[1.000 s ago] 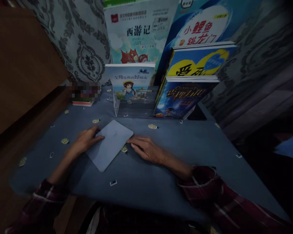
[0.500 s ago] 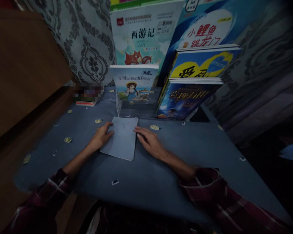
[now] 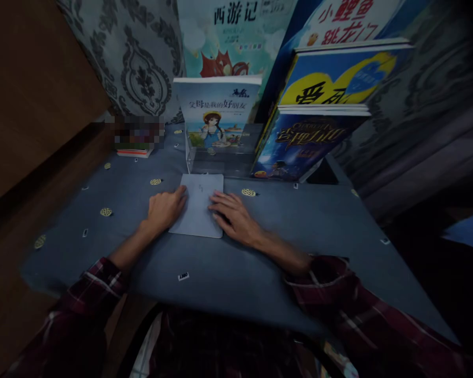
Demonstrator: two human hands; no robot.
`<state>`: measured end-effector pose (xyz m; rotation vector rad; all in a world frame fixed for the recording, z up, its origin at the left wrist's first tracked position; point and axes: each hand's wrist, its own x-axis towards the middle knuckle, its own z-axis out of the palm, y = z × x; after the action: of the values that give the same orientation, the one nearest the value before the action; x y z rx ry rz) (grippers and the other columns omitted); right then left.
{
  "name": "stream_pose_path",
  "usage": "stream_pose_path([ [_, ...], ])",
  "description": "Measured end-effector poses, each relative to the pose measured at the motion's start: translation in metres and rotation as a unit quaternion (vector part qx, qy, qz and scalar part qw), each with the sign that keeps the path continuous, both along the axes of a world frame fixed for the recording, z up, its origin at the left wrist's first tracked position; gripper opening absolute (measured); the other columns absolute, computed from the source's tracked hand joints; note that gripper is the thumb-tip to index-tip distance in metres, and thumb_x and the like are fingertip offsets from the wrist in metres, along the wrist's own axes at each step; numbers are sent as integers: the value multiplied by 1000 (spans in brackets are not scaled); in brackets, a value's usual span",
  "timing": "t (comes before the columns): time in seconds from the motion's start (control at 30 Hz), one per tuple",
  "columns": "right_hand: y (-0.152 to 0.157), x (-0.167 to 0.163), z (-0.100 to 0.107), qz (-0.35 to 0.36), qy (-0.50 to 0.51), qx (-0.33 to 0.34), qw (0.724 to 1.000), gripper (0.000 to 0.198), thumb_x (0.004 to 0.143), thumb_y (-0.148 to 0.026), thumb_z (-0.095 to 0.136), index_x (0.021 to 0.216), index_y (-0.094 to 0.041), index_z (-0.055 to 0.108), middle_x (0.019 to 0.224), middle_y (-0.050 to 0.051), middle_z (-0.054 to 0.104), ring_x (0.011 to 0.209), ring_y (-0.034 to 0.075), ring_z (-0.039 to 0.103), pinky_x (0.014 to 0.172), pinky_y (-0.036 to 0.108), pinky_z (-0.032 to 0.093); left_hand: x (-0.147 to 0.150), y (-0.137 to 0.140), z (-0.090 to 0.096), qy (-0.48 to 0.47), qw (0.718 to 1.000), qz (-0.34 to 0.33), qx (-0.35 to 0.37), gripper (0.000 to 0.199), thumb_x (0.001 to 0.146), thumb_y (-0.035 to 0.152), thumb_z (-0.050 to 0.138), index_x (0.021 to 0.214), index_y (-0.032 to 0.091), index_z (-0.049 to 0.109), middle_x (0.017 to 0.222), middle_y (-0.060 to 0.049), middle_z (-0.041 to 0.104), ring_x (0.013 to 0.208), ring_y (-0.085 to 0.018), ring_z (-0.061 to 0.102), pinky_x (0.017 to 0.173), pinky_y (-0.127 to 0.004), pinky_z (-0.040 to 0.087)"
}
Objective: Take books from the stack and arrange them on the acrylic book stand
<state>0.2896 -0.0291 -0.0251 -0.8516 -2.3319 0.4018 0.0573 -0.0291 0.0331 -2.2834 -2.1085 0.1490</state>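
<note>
A thin, pale grey booklet [image 3: 199, 210] with rounded corners lies flat on the cloth, a small dark mark near its top. My left hand [image 3: 163, 210] is at its left edge, fingers bent and closed, with one digit's tip pressing on the upper left of the cover. How far the other fingertips reach around the edge is hidden. Across the right edge lies my right hand [image 3: 234, 218], its fingers spread and their tips resting on the cover.
Behind the booklet, a picture book [image 3: 220, 115] stands in a clear holder [image 3: 220, 164]. To its right are a dark blue book [image 3: 299, 147] and a blue-yellow one [image 3: 339, 79]. A small stack of books [image 3: 134, 152] sits at the back left of the table [image 3: 260, 283].
The booklet has turned and now lies squarer to me. My right hand's fingers have moved left onto its cover, and my left hand's fingers are more bent. The camera view has tilted down.
</note>
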Motion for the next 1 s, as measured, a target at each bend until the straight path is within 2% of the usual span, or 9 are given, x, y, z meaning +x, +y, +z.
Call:
stream_pose_path([
  [0.2, -32, -12, 11, 176, -50, -26, 983, 34, 104, -20, 47, 132, -19, 66, 140, 10, 67, 142, 21, 51, 123, 50, 35, -1, -2, -11, 5, 998, -21, 54, 40, 106, 36, 34, 137, 26, 57, 114, -12, 71, 100, -30, 71, 75, -36, 52],
  [0.33, -42, -15, 18, 235, -23, -73, 969, 34, 104, -19, 48, 131, -16, 67, 134, 9, 71, 144, 20, 50, 124, 48, 33, -5, 0, -18, 5, 993, -48, 106, 38, 105, 32, 38, 132, 22, 62, 113, -13, 67, 108, -31, 64, 77, -37, 52],
  [0.53, -35, -11, 22, 208, 72, -194, 956, 30, 100, -19, 52, 121, -17, 73, 125, 12, 75, 127, 21, 65, 117, 47, 42, -13, 7, -35, -49, 978, -111, 167, 32, 102, 24, 44, 124, 16, 66, 123, -15, 67, 111, -30, 61, 93, -44, 51],
  [0.63, -32, -10, 22, 169, 123, -299, 931, 28, 100, -25, 53, 118, -17, 74, 104, 9, 80, 103, 19, 74, 96, 39, 56, -17, 10, -43, -74, 970, -133, 189, 33, 101, 23, 43, 125, 14, 65, 130, -16, 66, 119, -31, 61, 98, -46, 51],
  [0.73, -30, -10, 21, 136, 154, -379, 902, 30, 100, -32, 54, 117, -17, 74, 87, 5, 79, 86, 17, 74, 80, 32, 57, -18, 12, -46, -83, 965, -153, 196, 35, 102, 22, 43, 126, 11, 64, 135, -18, 65, 128, -32, 58, 103, -48, 49],
  [1.0, -25, -11, 21, 145, 188, -415, 878, 35, 97, -46, 59, 107, -17, 76, 80, 4, 77, 86, 18, 72, 82, 32, 56, -8, -1, -47, -93, 959, -207, 171, 36, 102, 23, 43, 131, 12, 62, 139, -19, 64, 137, -30, 55, 112, -52, 45],
])
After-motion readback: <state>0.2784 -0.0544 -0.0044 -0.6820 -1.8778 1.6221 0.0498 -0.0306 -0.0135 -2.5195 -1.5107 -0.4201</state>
